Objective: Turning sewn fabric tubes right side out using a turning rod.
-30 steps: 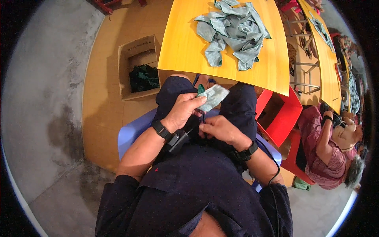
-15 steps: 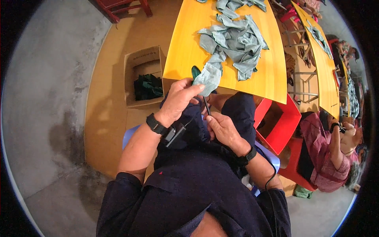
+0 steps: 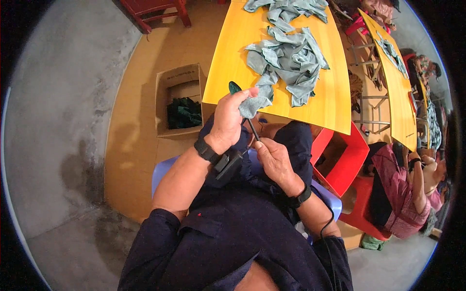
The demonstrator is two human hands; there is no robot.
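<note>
Upper left: red furniture [image 3: 141, 6] stands on the tan floor [image 3: 126, 160], near a stained grey wall [image 3: 63, 72]. Right: a farther yellow table [image 3: 395, 87] has metal legs; near it, a co-worker [image 3: 411, 216] in reddish clothing occupies a red seat [image 3: 361, 206], a green bundle [image 3: 373, 242] just beside.

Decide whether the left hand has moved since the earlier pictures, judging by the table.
Yes: the left hand has moved forward relative to the table; short of the near edge at first, it now overlaps that edge in view.

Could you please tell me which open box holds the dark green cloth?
The brown cardboard box, left of the person's legs, with the cloth heaped inside; the red box is to their right.
</note>
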